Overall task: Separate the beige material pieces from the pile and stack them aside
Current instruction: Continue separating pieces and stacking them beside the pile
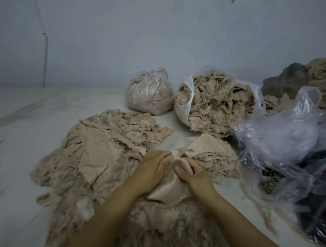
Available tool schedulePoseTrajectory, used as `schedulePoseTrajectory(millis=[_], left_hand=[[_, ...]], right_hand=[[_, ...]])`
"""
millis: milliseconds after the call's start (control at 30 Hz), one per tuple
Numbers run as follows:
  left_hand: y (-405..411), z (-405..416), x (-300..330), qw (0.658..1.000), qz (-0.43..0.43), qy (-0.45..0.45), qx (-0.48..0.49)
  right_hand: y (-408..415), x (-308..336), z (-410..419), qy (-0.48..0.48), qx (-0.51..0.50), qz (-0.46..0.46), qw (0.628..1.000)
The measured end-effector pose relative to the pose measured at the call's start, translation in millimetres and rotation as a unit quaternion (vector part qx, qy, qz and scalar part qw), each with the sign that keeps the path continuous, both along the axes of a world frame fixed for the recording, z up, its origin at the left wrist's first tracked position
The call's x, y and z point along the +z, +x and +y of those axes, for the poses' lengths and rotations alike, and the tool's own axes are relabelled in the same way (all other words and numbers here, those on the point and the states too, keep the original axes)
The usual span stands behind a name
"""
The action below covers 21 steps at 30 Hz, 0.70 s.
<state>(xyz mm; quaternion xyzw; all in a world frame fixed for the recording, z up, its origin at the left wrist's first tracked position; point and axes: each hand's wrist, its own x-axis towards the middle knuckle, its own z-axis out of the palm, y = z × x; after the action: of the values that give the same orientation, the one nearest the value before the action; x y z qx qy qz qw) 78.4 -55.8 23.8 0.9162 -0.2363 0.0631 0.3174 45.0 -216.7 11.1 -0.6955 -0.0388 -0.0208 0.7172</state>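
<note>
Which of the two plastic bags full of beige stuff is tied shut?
The smaller clear plastic bag of beige scraps, on the left, is knotted shut at the top. The bigger white plastic bag beside it gapes open, beige pieces spilling out.

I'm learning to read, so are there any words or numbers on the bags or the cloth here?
None: no word, number or label shows anywhere.
The tied bag, the open bag and the loose clear bag are plain plastic with no print.
The beige piece held by the left hand and right hand, and the pile, carry no tags.
</note>
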Motion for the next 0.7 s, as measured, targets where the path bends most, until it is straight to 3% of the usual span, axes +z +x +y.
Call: schedulePoseTrajectory(millis=[100,233,333,400,467,500,700], left_hand=[[-4.4,-8.4,-8.2,0.999,0.037,-0.012,-0.013],[5.6,29.0,-14.8,0.988,0.021,-0.033,0.148],[5.8,31.5,-1.9,0.991,0.017,0.022,0.131],[-4.7,8.0,9.4,0.994,0.062,-0.053,0.078],[-17.6,-17.1,16.5,0.963,0.151,-0.207,0.085],[-21.2,-25.3,15.5,0.947,0.174,-0.254,0.096],[-27.8,-31.3,6.3,0.912,0.228,-0.332,0.073]], right_hand=[[1.3,3.5,-2.5,-0.030,-0.063,-0.027,0.997],[1.0,3.8,-27.6,0.022,-0.172,0.001,0.985],[-3.7,2.0,-32.9,0.071,-0.078,0.051,0.993],[-8.5,0.8,-23.9,0.057,0.026,0.051,0.997],[-12.3,-1.7,-13.6,0.064,0.087,0.026,0.994],[-13.9,-2.1,-10.1,0.080,0.088,0.026,0.993],[-18.5,-13.7,-14.5,0.110,-0.045,0.062,0.991]])
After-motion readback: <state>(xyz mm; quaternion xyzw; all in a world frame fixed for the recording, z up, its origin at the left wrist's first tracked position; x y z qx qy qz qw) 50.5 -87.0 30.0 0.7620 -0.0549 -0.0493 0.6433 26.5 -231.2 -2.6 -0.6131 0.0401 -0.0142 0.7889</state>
